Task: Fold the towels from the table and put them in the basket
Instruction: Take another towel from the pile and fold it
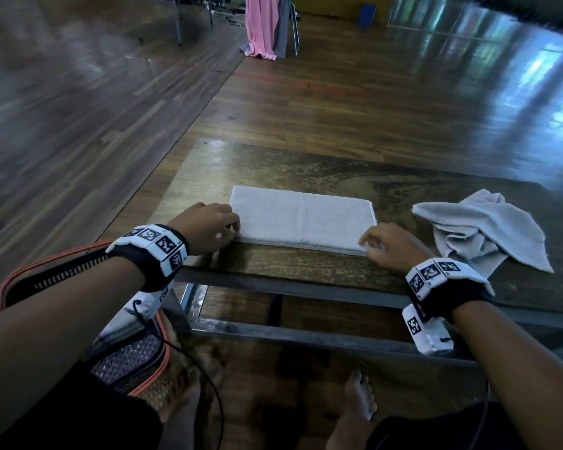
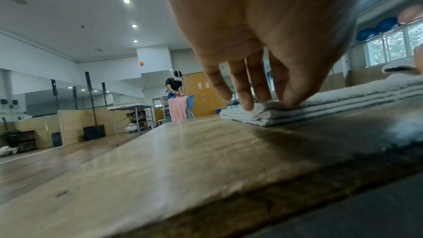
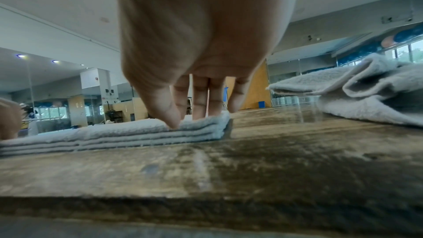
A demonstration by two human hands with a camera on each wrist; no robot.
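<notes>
A white towel (image 1: 303,219), folded into a flat rectangle of several layers, lies in the middle of the wooden table (image 1: 273,164). My left hand (image 1: 236,230) pinches its near left corner between thumb and fingers, seen close up in the left wrist view (image 2: 271,105) on the towel (image 2: 343,104). My right hand (image 1: 364,243) pinches the near right corner, thumb on the edge and fingers on top (image 3: 185,121) of the towel (image 3: 91,135). A crumpled grey towel (image 1: 481,228) (image 3: 366,97) lies to the right. The basket (image 1: 52,259), orange-rimmed, stands on the floor under my left forearm.
The table's near edge (image 1: 306,284) runs just below both wrists, with a metal frame underneath. My bare feet (image 1: 358,401) are on the floor below. Far off, a pink cloth (image 1: 260,24) hangs on a chair and another person (image 2: 175,86) stands behind it.
</notes>
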